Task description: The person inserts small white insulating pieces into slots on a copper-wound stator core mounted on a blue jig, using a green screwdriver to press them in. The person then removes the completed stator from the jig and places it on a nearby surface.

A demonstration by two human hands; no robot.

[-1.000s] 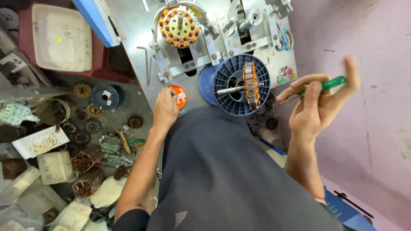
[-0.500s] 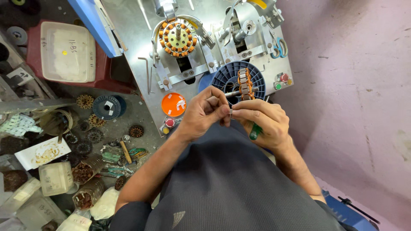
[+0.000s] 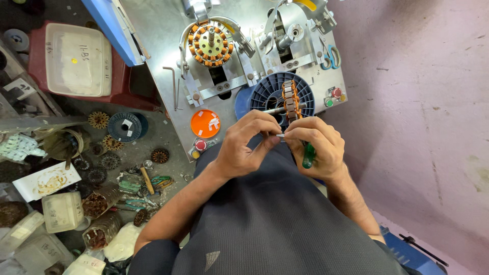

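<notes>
The grey metal workbench (image 3: 168, 51) carries a blue spool (image 3: 270, 94) with a copper-wound stator (image 3: 290, 99) on a shaft. Just below the spool, the left hand (image 3: 239, 147) and right hand (image 3: 316, 145) pinch a small white piece (image 3: 280, 135) together; the right also grips a green screwdriver (image 3: 307, 155). Keeping the fingertips close and steady seems best here.

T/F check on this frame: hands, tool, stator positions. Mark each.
1. Both hands meet in front of the blue spool. True.
2. The right hand holds a red-handled tool. False: the screwdriver handle is green.
3. A copper-wound stator sits on the machine's upper fixture. True.
4. The orange disc lies on the floor. False: it lies on the metal machine plate.
5. The left hand rests on the white tub. False: it pinches a small piece at the right hand.
</notes>
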